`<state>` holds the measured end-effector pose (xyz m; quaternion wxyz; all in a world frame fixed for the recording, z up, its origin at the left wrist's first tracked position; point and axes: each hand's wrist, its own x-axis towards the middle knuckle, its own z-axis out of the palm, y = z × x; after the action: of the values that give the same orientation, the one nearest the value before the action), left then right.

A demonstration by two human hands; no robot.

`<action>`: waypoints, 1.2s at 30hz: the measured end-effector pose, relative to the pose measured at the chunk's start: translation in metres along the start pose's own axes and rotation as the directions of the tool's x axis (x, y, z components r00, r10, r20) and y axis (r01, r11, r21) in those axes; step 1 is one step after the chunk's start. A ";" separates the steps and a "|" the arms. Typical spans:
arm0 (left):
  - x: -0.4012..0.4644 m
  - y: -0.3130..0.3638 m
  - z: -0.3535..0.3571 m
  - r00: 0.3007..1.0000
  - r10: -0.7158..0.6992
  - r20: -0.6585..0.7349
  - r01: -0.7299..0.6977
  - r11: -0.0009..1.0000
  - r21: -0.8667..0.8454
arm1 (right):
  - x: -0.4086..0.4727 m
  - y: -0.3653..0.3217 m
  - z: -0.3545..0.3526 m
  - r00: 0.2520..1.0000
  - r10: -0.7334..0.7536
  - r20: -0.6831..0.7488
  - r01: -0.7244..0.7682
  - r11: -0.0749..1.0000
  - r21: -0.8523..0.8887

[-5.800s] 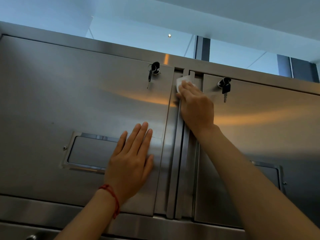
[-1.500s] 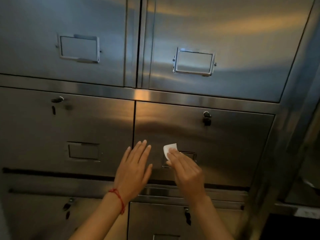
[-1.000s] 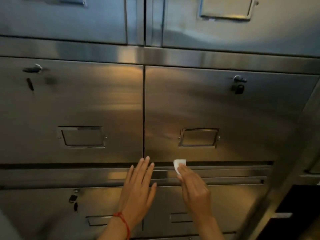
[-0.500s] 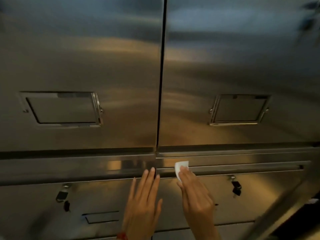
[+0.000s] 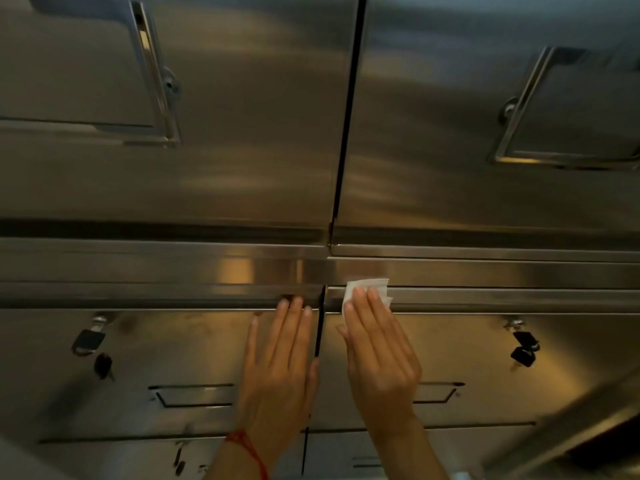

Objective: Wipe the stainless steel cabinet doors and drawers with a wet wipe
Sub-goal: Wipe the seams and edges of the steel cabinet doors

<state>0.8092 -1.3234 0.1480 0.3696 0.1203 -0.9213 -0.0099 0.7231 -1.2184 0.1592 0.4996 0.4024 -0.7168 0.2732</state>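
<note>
Steel fronts fill the view: two large upper drawers, the left drawer (image 5: pixel 242 133) and the right drawer (image 5: pixel 450 150), are parted by a dark vertical gap, each with a framed label holder (image 5: pixel 156 98). Below them two horizontal rails (image 5: pixel 138 268) are seen, and under these a lower row of drawers (image 5: pixel 173 341).

The white wipe (image 5: pixel 363 287) is pressed flat against the lower rail just right of the centre gap by the straight fingers of the right hand (image 5: pixel 379 362); its upper edge and corners stick out beyond the fingertips. The left hand (image 5: pixel 280 368) is laid flat and open, fingers together, on the lower left drawer front, its fingertips touching the rail's lower edge just left of the gap. A red string bracelet (image 5: pixel 247 448) is worn on the left wrist.

Keys (image 5: pixel 91 344) are hung from the lock of the lower left drawer, and another bunch of keys (image 5: pixel 524 348) from the lock on the lower right one. Recessed handles are partly hidden behind both hands.
</note>
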 end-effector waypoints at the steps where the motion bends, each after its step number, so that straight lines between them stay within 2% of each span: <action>1: 0.000 -0.001 0.001 1.000 0.014 -0.008 -0.014 0.999 0.032 | -0.002 -0.001 0.003 1.000 -0.001 -0.004 0.001 1.000 -0.005; 9: -0.004 -0.001 0.014 0.994 0.048 -0.100 -0.036 0.993 0.115 | -0.001 -0.012 0.015 0.997 -0.077 -0.013 0.077 0.997 0.016; 14: -0.004 -0.001 0.014 0.994 0.047 -0.100 -0.036 0.994 0.104 | -0.003 0.005 0.009 0.993 -0.117 -0.020 0.116 0.992 -0.043; 17: -0.005 -0.001 0.016 0.994 0.047 -0.100 -0.036 0.994 0.105 | -0.003 -0.003 0.013 0.995 -0.089 -0.034 0.088 0.996 -0.027; 22: -0.005 -0.002 0.017 0.995 0.047 -0.089 -0.037 0.993 0.109 | 0.001 -0.003 0.016 0.988 -0.153 -0.024 0.153 0.988 -0.009; 28: -0.007 -0.002 0.016 0.996 0.048 -0.074 -0.039 0.993 0.115 | -0.009 0.001 0.014 0.997 -0.031 -0.067 0.028 0.998 -0.054; 33: -0.007 -0.002 0.014 0.998 0.037 -0.047 -0.032 0.995 0.093 | -0.004 -0.002 0.018 0.994 -0.106 -0.041 0.105 0.994 -0.016; 36: -0.006 -0.002 0.012 0.999 0.033 -0.042 -0.029 0.995 0.099 | -0.006 0.009 0.013 0.994 -0.103 -0.034 0.102 0.994 -0.043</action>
<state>0.8054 -1.3243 0.1345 0.3835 0.1240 -0.9141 0.0438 0.7099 -1.2218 0.1488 0.5339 0.4234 -0.6916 0.2396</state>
